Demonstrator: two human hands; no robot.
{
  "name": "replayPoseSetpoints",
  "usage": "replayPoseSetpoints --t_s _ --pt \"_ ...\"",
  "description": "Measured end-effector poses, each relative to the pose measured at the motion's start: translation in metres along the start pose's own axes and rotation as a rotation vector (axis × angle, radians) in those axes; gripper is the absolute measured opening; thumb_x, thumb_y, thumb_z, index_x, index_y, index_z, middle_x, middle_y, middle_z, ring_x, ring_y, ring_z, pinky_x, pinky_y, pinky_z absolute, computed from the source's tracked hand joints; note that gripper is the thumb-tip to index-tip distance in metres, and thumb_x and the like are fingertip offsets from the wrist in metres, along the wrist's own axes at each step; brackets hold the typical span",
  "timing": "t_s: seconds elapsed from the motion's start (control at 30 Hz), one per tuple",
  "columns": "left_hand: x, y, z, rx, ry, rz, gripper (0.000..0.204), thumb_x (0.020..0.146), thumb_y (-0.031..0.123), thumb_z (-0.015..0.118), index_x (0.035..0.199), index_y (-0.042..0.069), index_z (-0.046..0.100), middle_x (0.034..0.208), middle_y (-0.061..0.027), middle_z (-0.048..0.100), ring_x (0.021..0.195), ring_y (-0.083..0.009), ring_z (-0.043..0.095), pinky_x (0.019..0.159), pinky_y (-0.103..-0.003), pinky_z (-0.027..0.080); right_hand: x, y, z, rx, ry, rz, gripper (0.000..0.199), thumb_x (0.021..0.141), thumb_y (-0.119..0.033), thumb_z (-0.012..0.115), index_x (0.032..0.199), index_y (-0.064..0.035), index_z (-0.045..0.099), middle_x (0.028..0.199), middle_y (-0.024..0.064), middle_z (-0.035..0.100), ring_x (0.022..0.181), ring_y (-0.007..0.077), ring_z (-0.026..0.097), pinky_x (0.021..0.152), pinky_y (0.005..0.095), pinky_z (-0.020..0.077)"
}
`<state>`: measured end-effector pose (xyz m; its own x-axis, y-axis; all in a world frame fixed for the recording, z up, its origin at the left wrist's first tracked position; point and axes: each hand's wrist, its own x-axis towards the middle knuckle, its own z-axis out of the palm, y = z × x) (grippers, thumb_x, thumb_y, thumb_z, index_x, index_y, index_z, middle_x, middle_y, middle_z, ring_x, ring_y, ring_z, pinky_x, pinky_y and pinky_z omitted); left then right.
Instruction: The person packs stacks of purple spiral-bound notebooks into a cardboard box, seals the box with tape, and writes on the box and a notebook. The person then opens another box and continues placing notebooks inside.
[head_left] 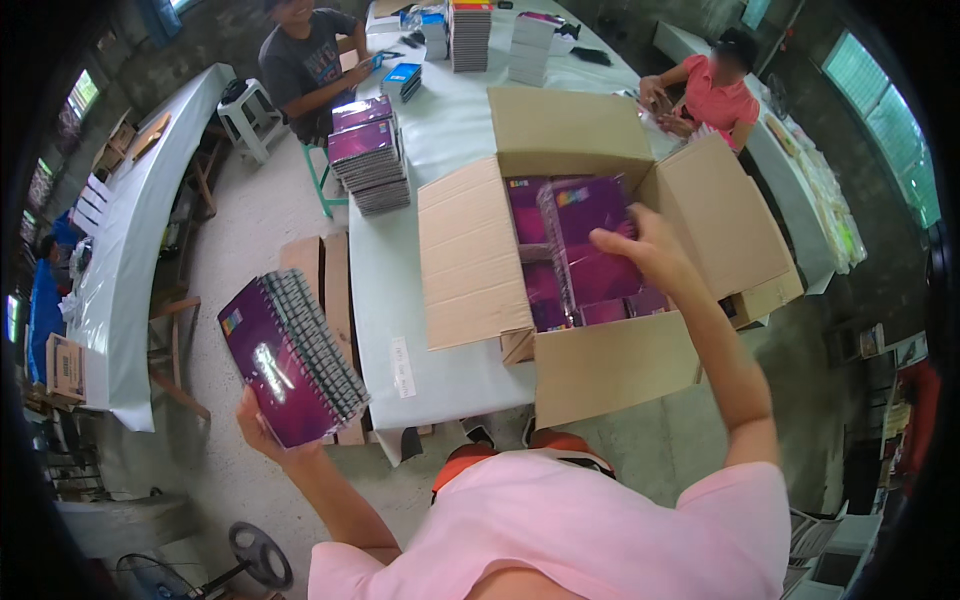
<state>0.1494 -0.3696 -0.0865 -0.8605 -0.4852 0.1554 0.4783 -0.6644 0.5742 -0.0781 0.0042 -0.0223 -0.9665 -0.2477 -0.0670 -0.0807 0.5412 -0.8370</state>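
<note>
My left hand (265,432) grips a stack of purple spiral notebooks (285,365) from below, off the table's left side. Their wire bindings face right and the top cover shines as if wrapped in plastic. My right hand (650,252) holds a purple notebook (592,265) by its right edge, thumb on the cover, over the open cardboard box (465,255). The fingers beneath it are hidden. Inside the box lie more purple notebooks (535,275), partly covered by the held one. Whether the held notebook touches them I cannot tell.
The box stands on a white-covered table (440,385), flaps spread outward. A tall stack of purple notebooks (372,160) is at its left edge. Other book stacks (470,40) stand farther back. Two people (310,70) sit across the table. A white stool (248,120) is at the far left.
</note>
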Motion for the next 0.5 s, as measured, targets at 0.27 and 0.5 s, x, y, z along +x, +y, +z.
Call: replayPoseSetpoints --t_s 0.27,0.5 --pt "0.016 -0.1 0.086 0.193 0.005 -0.107 0.063 0.083 0.026 0.058 0.136 0.005 0.032 0.127 -0.0189 0.047 0.1 -0.0237 0.06 0.081 -0.03 0.053 0.021 0.034 0.024 -0.581 -0.554 -0.165 0.075 0.084 -0.055 0.056 0.127 0.0057 0.041 0.108 0.0218 0.058 0.096 0.0314 0.06 0.082 0.0369 0.0488" --pt "0.043 -0.169 0.163 1.065 -0.717 0.21 0.096 0.083 0.028 0.063 0.144 0.001 -0.005 0.15 -0.0243 0.004 0.138 -0.0344 0.01 0.11 -0.038 0.017 -0.02 0.022 -0.015 0.72 0.003 -0.028 0.059 0.084 -0.027 0.066 0.128 -0.0003 0.037 0.101 0.0088 0.056 0.086 0.016 0.059 0.074 0.0296 0.0504"
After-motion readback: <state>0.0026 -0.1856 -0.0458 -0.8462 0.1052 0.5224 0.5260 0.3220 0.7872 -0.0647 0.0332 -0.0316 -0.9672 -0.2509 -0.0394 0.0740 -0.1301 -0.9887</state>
